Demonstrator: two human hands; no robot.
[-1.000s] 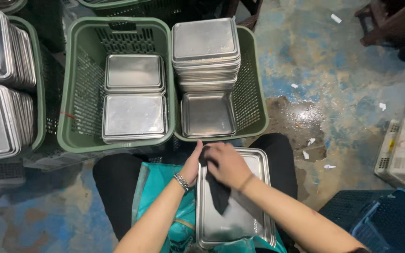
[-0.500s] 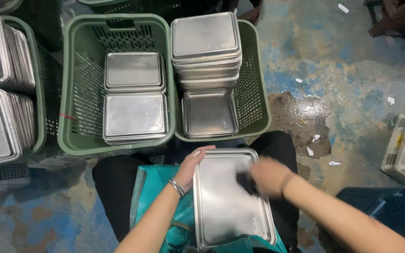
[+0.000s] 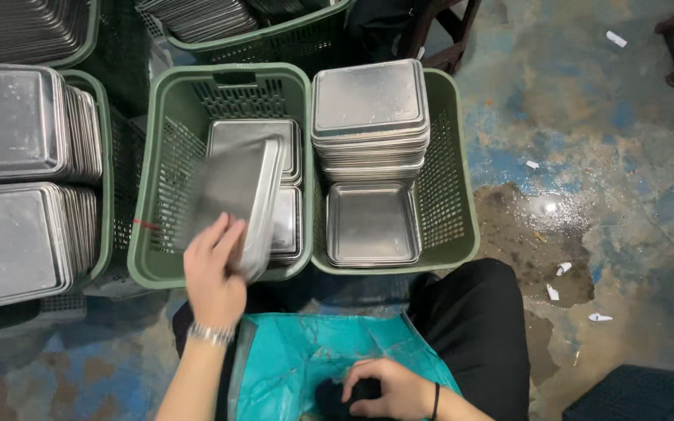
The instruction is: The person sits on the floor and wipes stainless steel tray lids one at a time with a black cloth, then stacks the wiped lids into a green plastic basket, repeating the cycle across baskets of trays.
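The left hand [image 3: 214, 273] grips a tilted rectangular steel tray [image 3: 235, 199] over the green plastic basket [image 3: 157, 168]. The right hand [image 3: 387, 387] clutches a dark cloth [image 3: 344, 398] on the teal apron [image 3: 306, 351].

The person's hands are bare: the left hand [image 3: 214, 282] has a silver metal bracelet at its wrist, the right hand [image 3: 390, 387] a thin black band. Black trousers cover both legs, and a teal apron [image 3: 313, 351] lies across the lap at six o'clock.

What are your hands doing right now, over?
Left hand grips a metal tray, tilted over the green basket. Right hand rests on a dark cloth on the teal apron. Nothing blocking the basket.
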